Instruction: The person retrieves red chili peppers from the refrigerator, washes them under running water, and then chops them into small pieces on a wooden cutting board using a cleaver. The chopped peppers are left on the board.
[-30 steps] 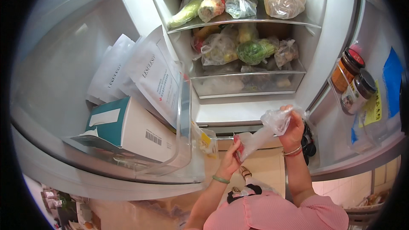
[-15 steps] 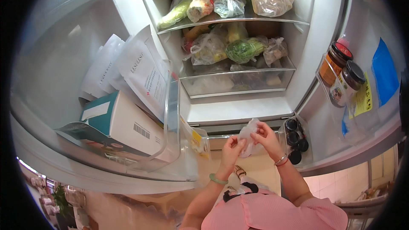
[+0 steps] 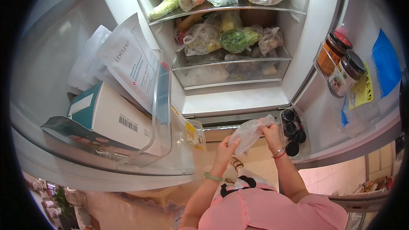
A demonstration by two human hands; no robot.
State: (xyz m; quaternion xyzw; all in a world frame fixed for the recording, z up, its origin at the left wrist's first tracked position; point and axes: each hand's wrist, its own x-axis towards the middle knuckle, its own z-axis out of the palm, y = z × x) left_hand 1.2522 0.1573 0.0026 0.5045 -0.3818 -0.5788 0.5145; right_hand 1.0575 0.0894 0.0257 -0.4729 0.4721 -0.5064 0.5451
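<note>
Between my two hands a thin, translucent white plastic bag is spread out in front of the open fridge. My left hand is closed on its lower left part, the thumb lying over the film. The bag's upper right edge is pinched by my right hand, which is near several black-lidded jars in the right door's lower bin. Whether anything lies inside the bag I cannot make out; it looks thin and crumpled. A green bangle sits on my left wrist, a silver bracelet and red cord on my right.
Bagged vegetables fill the fridge shelves, among them a leafy green bundle. The left door bin holds white pouches and a teal-and-white box. Two dark-lidded jars and a blue packet are in the right door.
The plastic bag has been spread from a small bunch into a wider sheet. My hands have moved apart, the right one outward. The fridge contents sit slightly higher in view.
</note>
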